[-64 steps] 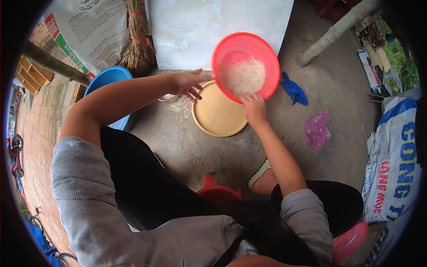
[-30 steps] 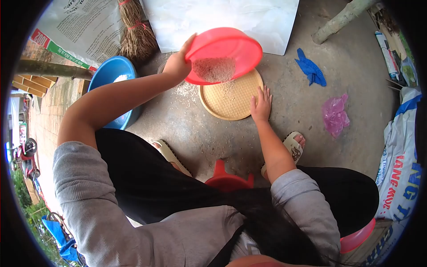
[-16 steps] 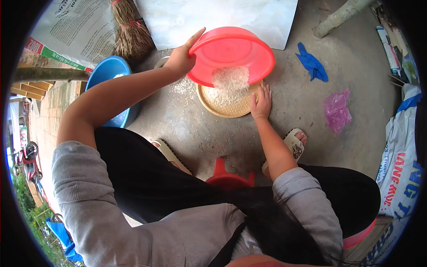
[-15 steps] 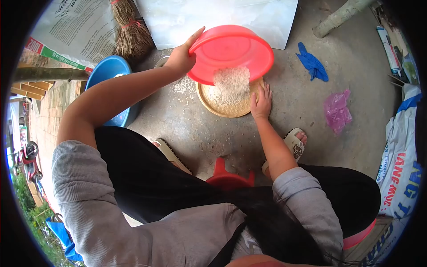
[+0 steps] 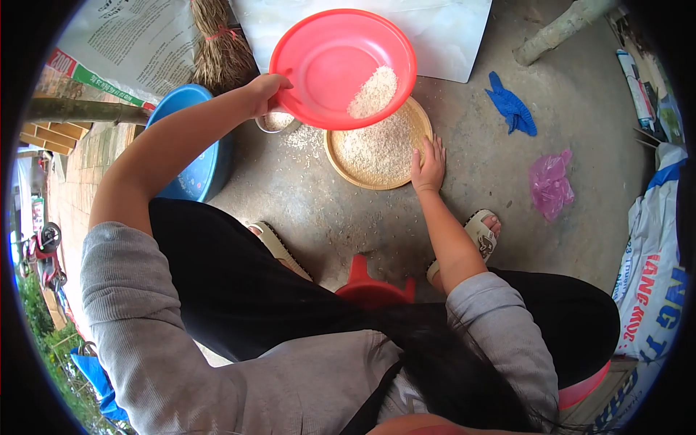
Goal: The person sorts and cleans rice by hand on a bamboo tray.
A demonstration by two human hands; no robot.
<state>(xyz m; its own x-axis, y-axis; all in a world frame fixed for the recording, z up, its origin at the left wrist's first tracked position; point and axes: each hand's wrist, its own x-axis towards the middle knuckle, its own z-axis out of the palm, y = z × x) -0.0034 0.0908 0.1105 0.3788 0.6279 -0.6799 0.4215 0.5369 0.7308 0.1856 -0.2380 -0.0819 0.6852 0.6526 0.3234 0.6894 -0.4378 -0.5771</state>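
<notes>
My left hand (image 5: 268, 93) grips the left rim of a red plastic basin (image 5: 319, 69), which is raised and tilted over a round woven tray (image 5: 348, 171). A small patch of white grain (image 5: 374, 93) lies inside the basin at its lower right. A larger heap of grain (image 5: 377, 151) spreads over the tray on the floor. My right hand (image 5: 429, 165) rests at the tray's right rim, fingers stretched out. The basin's lower edge hides the back of the tray.
A blue tub (image 5: 217, 170) and a small metal bowl (image 5: 278, 123) stand left of the tray, with spilled grain nearby. A straw broom (image 5: 220, 54) is behind. Rightward lie a blue glove (image 5: 511, 105) and a pink plastic bag (image 5: 551, 185). A red stool (image 5: 370, 292) is beneath me.
My left hand has moved the basin up and to the left and tilted it less steeply. Less grain is in the basin and more lies on the tray. My right hand has barely moved.
</notes>
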